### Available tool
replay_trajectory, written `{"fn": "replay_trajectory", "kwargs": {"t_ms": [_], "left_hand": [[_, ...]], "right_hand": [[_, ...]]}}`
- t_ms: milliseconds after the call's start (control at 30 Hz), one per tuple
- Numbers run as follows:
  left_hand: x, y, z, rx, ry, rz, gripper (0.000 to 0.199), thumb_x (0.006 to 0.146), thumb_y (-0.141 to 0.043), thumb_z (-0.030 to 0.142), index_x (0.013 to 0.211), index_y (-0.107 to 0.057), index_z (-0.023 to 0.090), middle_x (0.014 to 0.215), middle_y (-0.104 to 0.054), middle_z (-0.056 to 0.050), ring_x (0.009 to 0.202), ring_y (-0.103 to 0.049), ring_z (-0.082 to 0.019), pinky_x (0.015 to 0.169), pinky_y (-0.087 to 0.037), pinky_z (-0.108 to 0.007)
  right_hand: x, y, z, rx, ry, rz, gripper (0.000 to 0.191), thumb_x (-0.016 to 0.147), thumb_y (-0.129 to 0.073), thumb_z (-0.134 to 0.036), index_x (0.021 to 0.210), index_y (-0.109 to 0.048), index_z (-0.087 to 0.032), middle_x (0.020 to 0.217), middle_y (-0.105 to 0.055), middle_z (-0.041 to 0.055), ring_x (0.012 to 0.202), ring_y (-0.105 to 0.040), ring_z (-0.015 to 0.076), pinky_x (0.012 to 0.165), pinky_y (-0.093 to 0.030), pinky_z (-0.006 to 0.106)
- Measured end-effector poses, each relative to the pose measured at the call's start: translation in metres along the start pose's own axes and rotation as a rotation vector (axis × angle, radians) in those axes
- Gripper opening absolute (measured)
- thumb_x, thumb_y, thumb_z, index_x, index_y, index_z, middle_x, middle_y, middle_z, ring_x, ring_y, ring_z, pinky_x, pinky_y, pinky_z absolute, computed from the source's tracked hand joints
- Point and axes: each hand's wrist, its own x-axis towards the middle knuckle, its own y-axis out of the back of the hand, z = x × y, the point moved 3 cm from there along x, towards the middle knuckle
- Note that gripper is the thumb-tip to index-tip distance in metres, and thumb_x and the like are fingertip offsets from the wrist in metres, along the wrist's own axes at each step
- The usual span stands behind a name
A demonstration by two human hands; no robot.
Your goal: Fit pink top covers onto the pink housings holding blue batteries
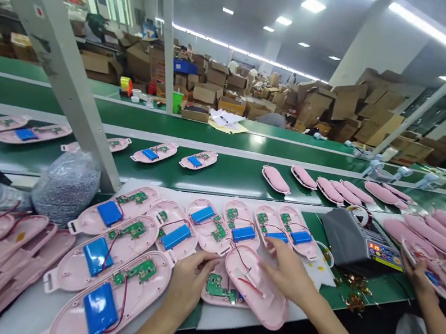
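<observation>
pink cover [266,306] overlaps a circuit-board shell [222,299], near and slightly right of the scene's middle. the right hand [285,268] is at its far right edge, the left hand [190,275] just left of it; i cannot tell whether either is clamped on anything.

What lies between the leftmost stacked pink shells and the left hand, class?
Open pink shells holding blue packs and green circuit boards, seen in the head view.

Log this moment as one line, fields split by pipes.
pink cover: askew over pink shell, green board showing | left hand: by cover's upper end, contact unclear | right hand: at cover's right edge
</observation>
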Motion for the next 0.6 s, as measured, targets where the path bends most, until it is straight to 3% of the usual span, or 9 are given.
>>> {"fn": "replay_trajectory", "kwargs": {"t_ms": [133, 267, 333, 467, 533, 600], "left_hand": [[-0.002, 0.002, -0.003, -0.036, 0.029, -0.01, 0.02, 0.091, -0.056, 0.034, 0.096, -0.073, 0.024, 0.091, -0.074, -0.001, 0.079, -0.069, -0.018, 0.073, -0.055, -0.029], [0.002, 0.003, 0.0, -0.111, 0.022, -0.029, 0.018, 0.09, -0.058, 0.032, 0.091, -0.073, 0.022, 0.084, -0.071, -0.001, 0.072, -0.067, -0.015, 0.067, -0.054, -0.025], [0.005, 0.002, 0.002, -0.135, 0.025, -0.041, 0.017, 0.089, -0.06, 0.032, 0.088, -0.074, 0.022, 0.082, -0.07, -0.001, 0.067, -0.066, -0.014, 0.063, -0.053, -0.025], [0.006, -0.002, 0.005, -0.243, 0.11, -0.019, 0.015, 0.083, -0.068, 0.033, 0.086, -0.075, 0.019, 0.078, -0.071, -0.003, 0.062, -0.065, -0.015, 0.058, -0.053, -0.025], [0.004, -0.002, 0.007, -0.312, 0.112, -0.006, 0.015, 0.081, -0.072, 0.032, 0.086, -0.075, 0.018, 0.078, -0.072, -0.003, 0.063, -0.066, -0.016, 0.058, -0.053, -0.025], [0.0, 0.0, 0.01, -0.295, 0.017, 0.002, 0.013, 0.081, -0.072, 0.03, 0.086, -0.075, 0.019, 0.078, -0.072, -0.003, 0.066, -0.067, -0.016, 0.06, -0.054, -0.025]], "right_hand": [[-0.011, -0.007, 0.009, -0.09, -0.069, -0.11, 0.02, 0.085, -0.054, -0.03, 0.094, -0.067, -0.019, 0.093, -0.07, 0.0061, 0.086, -0.062, 0.0226, 0.076, -0.043, 0.033], [-0.007, 0.013, 0.011, -0.021, -0.035, -0.021, 0.021, 0.091, -0.048, -0.032, 0.092, -0.066, -0.02, 0.084, -0.069, 0.0038, 0.078, -0.062, 0.0203, 0.072, -0.042, 0.031], [-0.01, 0.033, 0.005, 0.055, 0.053, -0.06, 0.025, 0.095, -0.045, -0.036, 0.1, -0.064, -0.02, 0.086, -0.068, 0.0037, 0.078, -0.061, 0.019, 0.072, -0.042, 0.03], [-0.016, 0.051, -0.023, 0.171, 0.267, -0.384, 0.022, 0.095, -0.051, -0.035, 0.099, -0.067, -0.022, 0.095, -0.068, 0.003, 0.086, -0.062, 0.0163, 0.074, -0.045, 0.025], [-0.012, 0.044, -0.036, 0.041, 0.349, -0.378, 0.019, 0.095, -0.051, -0.028, 0.099, -0.068, -0.022, 0.095, -0.069, 0.0028, 0.087, -0.062, 0.0165, 0.076, -0.045, 0.026], [-0.004, 0.029, -0.048, -0.168, 0.441, -0.242, 0.023, 0.096, -0.046, -0.022, 0.101, -0.069, -0.021, 0.094, -0.069, 0.0042, 0.088, -0.063, 0.0183, 0.076, -0.045, 0.028]]}}
